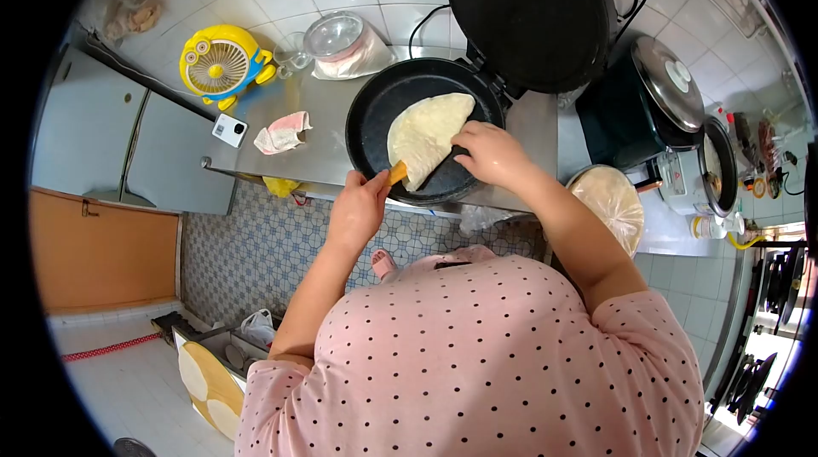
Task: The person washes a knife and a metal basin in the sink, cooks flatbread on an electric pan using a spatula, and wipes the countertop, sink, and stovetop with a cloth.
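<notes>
One flatbread (428,129) slanted toward the frame's upper right, its right edge pinched by the right hand (490,151); the left hand (358,206) clasped a yellow tool (397,173).

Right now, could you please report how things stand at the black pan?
Left hand gripping yellow tool at lower-left edge of flatbread. Right hand at its right edge. Flatbread roughly half-moon, in black pan. Lid raised; nothing visible blocking.

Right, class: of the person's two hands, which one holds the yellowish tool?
The left hand, at the near rim of the black pan, grips the yellowish tool; the right hand is at the edge of the flatbread.
</notes>
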Action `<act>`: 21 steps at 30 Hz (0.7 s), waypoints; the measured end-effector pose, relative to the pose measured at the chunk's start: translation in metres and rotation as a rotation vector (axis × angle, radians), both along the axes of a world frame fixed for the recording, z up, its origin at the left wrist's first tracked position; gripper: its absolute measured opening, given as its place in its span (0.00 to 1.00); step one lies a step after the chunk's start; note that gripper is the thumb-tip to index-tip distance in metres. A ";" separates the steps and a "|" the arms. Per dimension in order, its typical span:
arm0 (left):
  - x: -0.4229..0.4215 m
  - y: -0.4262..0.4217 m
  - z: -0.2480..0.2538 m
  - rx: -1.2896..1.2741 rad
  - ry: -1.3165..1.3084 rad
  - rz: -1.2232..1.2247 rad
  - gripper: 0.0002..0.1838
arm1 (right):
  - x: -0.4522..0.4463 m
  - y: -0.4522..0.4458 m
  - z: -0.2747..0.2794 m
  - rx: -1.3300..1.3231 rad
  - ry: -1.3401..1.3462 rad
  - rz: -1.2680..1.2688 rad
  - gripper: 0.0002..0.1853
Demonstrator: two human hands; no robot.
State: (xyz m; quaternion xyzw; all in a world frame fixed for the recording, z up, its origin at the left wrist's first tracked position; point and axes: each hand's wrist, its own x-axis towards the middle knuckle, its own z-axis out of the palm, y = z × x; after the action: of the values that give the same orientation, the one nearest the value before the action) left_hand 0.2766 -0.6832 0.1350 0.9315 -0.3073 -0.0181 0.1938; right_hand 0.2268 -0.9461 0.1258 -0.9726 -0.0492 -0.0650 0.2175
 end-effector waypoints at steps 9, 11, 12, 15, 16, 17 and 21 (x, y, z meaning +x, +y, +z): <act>-0.009 0.000 0.012 0.137 0.014 -0.034 0.20 | -0.061 -0.030 0.016 0.122 -0.300 -0.106 0.09; -0.008 0.005 0.011 0.150 0.021 -0.037 0.20 | -0.069 -0.035 0.024 0.151 -0.339 -0.163 0.08; -0.007 0.007 0.009 0.151 0.022 -0.036 0.20 | -0.073 -0.039 0.029 0.195 -0.347 -0.232 0.08; -0.009 0.007 0.008 0.197 0.050 -0.011 0.19 | -0.077 -0.062 0.052 0.240 -0.511 -0.403 0.06; -0.008 0.007 0.007 0.221 0.042 -0.013 0.20 | -0.073 -0.078 0.063 0.191 -0.657 -0.437 0.05; -0.008 0.006 0.006 0.240 0.032 -0.016 0.20 | -0.068 -0.094 0.075 0.227 -0.760 -0.502 0.05; -0.008 0.007 0.006 0.226 0.032 -0.012 0.20 | -0.020 -0.185 0.122 0.629 -0.773 -0.554 0.16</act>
State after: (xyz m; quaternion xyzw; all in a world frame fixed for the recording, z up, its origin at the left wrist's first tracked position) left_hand 0.2682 -0.6760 0.1411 0.9451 -0.3057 -0.0689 0.0922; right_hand 0.2067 -1.1314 0.2475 -0.7432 0.1534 -0.4823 0.4376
